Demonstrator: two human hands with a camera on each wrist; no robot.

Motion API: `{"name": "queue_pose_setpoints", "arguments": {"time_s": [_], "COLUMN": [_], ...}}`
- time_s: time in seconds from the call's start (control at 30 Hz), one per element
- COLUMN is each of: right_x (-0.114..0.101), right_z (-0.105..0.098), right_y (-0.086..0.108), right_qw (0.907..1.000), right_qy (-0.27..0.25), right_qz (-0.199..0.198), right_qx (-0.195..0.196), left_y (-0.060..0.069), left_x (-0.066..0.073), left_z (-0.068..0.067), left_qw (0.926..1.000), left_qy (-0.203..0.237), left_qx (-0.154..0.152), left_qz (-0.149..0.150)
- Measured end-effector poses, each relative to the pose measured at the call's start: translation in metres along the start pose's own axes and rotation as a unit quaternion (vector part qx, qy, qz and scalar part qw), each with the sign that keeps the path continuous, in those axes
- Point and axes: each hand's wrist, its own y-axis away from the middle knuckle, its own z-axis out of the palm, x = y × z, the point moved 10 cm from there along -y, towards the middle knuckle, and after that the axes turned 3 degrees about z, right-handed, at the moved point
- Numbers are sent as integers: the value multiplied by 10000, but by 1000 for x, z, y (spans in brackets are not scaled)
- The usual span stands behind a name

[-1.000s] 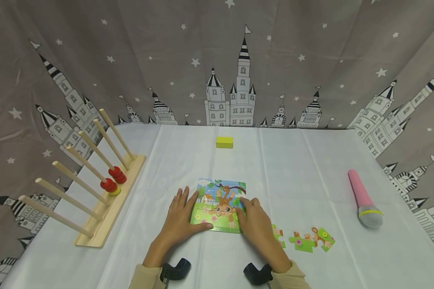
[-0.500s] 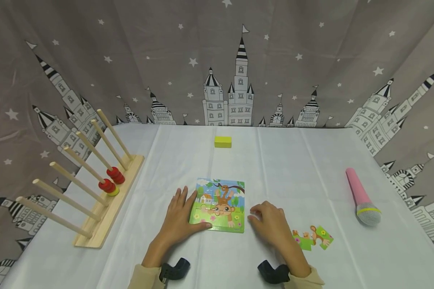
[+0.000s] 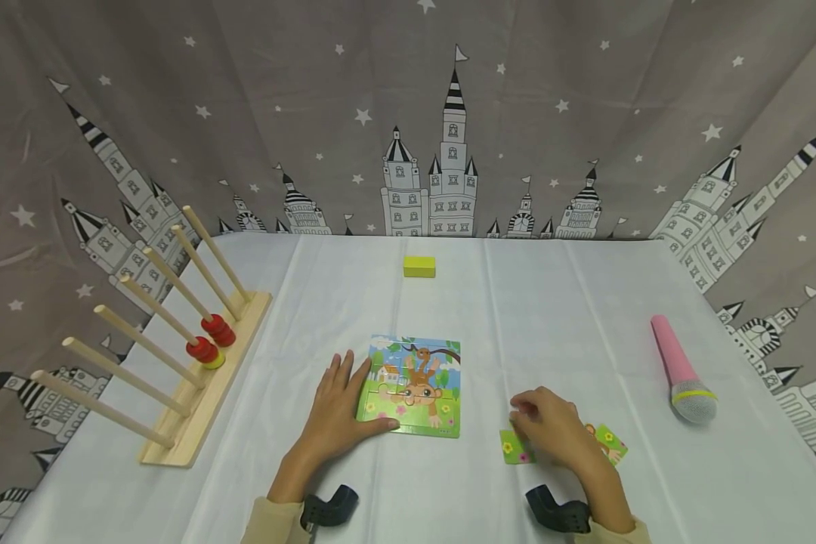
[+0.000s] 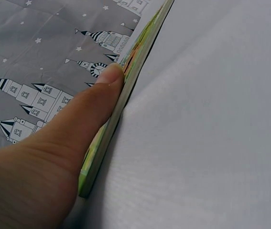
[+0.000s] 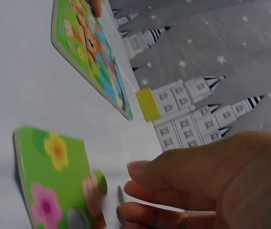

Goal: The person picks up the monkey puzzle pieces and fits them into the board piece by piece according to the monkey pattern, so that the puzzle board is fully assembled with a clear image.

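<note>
Green puzzle pc (image 5: 54, 171) lies flat, just beside fingertips (image 5: 137, 169) of R hand (image 5: 211, 179).

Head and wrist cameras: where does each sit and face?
Head: worn there, looking forward and down at the white tablecloth; left hand, right hand and sleeves show.
Left wrist: worn there, looking along the left thumb at the monkey puzzle.
Right wrist: worn there, facing a flowered puzzle piece and the castle backdrop; right fingers and a bit of the left hand show.
Head and right wrist share the yellow block.
</note>
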Motion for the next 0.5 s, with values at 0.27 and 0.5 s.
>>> {"name": "queue_pose_setpoints", "arguments": {"time_s": [0.27,0.5], "right_x": [11,10], "right_z": [0,4], "right_y": [4,9], "right_qw": [9996,9991], "right_qy": [-128,213], "right_qz": [-32,-284], "right_qx": [-254,-228], "left_y": [0,0], "left_x": [0,1], "left_z": [-1,-1], "left_qw": [10000,10000], "left_qy": [3,14], "left_qx": [26,0], "left_qz": [1,9]}}
